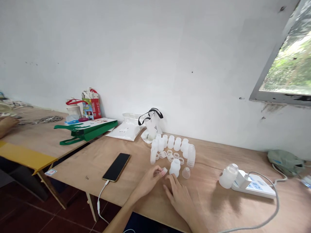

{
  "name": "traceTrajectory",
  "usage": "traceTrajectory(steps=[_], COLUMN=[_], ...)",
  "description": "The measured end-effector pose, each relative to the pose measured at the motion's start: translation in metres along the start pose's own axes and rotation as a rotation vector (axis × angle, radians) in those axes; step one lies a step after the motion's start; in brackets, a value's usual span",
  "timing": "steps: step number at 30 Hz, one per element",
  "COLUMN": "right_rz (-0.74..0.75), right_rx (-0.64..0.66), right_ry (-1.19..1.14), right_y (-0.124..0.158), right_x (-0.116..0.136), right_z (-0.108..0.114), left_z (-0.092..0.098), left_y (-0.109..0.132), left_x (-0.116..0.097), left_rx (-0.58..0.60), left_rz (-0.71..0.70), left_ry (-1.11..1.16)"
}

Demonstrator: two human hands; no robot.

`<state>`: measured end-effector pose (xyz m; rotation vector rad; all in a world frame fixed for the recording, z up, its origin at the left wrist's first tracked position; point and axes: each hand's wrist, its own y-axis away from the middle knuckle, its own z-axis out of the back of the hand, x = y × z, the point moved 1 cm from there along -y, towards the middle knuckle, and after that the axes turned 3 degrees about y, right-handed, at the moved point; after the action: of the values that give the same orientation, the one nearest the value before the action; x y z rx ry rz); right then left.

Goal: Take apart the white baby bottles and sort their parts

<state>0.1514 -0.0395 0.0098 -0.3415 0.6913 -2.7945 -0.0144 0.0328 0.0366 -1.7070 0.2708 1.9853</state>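
Observation:
Between thumb and fingers, my left hand (pixel 152 177) pinches a small whitish translucent piece (pixel 165 170). My right hand (pixel 177 191) is just to its right, fingers bent and apart over the table, near the base of a frosted white bottle (pixel 175 167); whether it touches the bottle is unclear. Right of that bottle, a clear dome cap (pixel 186 172) lies on the table. Behind are several frosted bottles (pixel 177 144) in an arc around several clear rings (pixel 170 157). Stacked clear caps (pixel 191 156) stand at the arc's right end, and a shorter stack (pixel 153 155) at its left.
A phone (pixel 117 167) with a cable lies left on the wooden table (pixel 97 158). A capped bottle (pixel 228 176) and power strip (pixel 255 185) are right. White packages (pixel 127 127) and a green bag (pixel 97 130) lie behind. Another person's hand (pixel 7 125) is far left.

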Motion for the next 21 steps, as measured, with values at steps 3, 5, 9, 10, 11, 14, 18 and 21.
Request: traceTrajectory(steps=[3,5,9,10,11,14,18,21], right_rz=[0.029,0.038,0.017,0.004,-0.009,-0.05,-0.018,0.018], right_rx=[-0.108,-0.2,-0.311,-0.322,-0.332,-0.34,-0.305,-0.389], right_ry=[-0.056,-0.104,-0.195,-0.209,-0.222,-0.273,-0.353,-0.41], right_y=[-0.004,-0.006,-0.005,-0.004,-0.003,-0.001,-0.003,-0.005], right_x=[0.002,0.002,-0.004,-0.006,-0.007,-0.011,-0.008,-0.005], right_z=[0.01,0.013,0.01,0.008,0.007,0.006,0.01,0.013], left_z=[-0.006,-0.011,-0.02,-0.022,-0.023,-0.024,-0.019,-0.014], left_y=[0.002,0.003,0.005,0.006,0.006,0.004,0.003,0.002], left_x=[-0.006,-0.009,-0.015,-0.015,-0.015,-0.013,-0.01,-0.01], left_rx=[0.073,0.092,0.122,0.126,0.123,0.075,0.035,0.05], left_rz=[0.063,0.103,0.14,0.145,0.148,0.151,0.146,0.139], left_ry=[0.294,0.424,0.563,0.586,0.608,0.648,0.664,0.688])
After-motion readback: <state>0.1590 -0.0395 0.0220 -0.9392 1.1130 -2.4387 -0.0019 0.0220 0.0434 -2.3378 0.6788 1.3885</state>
